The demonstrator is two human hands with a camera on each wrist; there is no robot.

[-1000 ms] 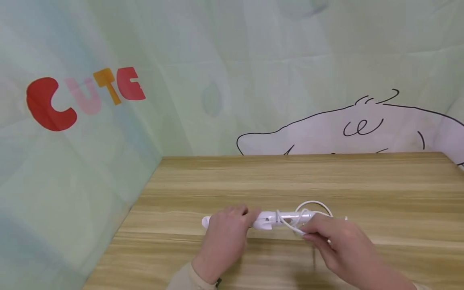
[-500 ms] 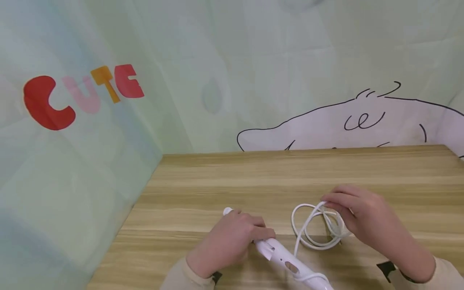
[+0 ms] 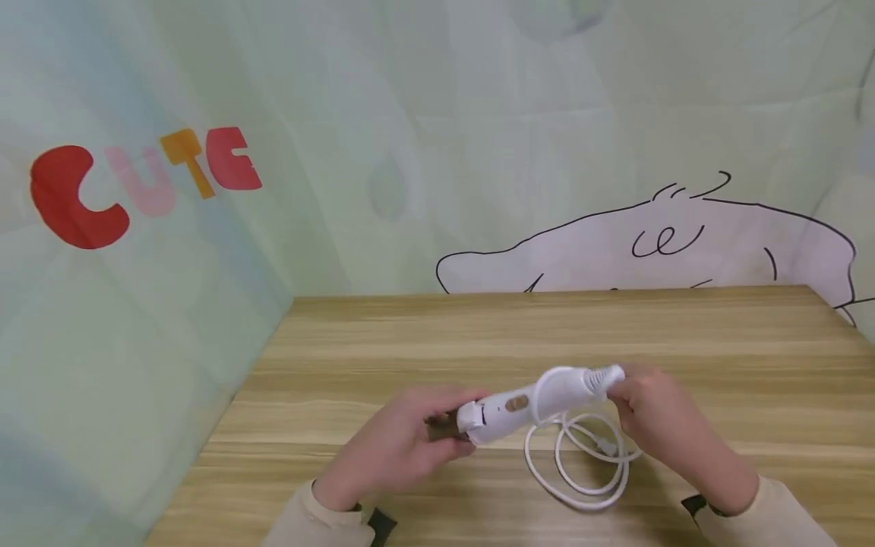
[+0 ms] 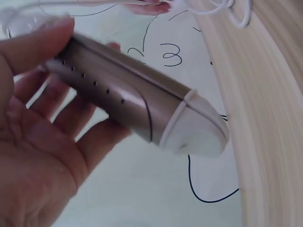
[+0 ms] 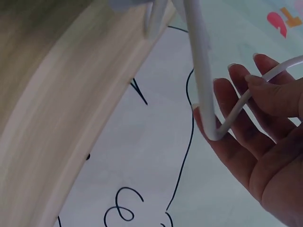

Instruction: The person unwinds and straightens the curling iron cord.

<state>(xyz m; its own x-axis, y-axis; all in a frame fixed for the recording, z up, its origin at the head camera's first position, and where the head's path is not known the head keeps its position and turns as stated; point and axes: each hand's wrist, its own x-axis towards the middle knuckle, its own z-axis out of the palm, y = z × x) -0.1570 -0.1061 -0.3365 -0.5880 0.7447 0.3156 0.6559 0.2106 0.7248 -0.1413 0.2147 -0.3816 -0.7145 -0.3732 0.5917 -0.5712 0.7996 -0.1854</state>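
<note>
A white curling iron (image 3: 506,416) with a brown metallic barrel (image 4: 116,87) is raised above the wooden table. My left hand (image 3: 396,444) grips it by the barrel, thumb on one side and fingers on the other. Small holes line the barrel, and its white tip (image 4: 196,127) points toward the camera in the left wrist view. At the handle's far end, my right hand (image 3: 663,414) pinches the white cord (image 5: 236,109) between thumb and fingers. One turn of cord lies around the handle. The remainder hangs in loose loops below, with a pale plug (image 3: 606,447) among them.
A wood-grain table (image 3: 383,334) spreads under both hands. Behind it and at the left hangs a pale green cloth (image 3: 342,152) with coloured letters and a line-drawn animal.
The curling iron has swung round and lifted, its handle end now up toward the right hand. The left hand has turned palm inward on the barrel; the right hand now holds cord near the handle.
</note>
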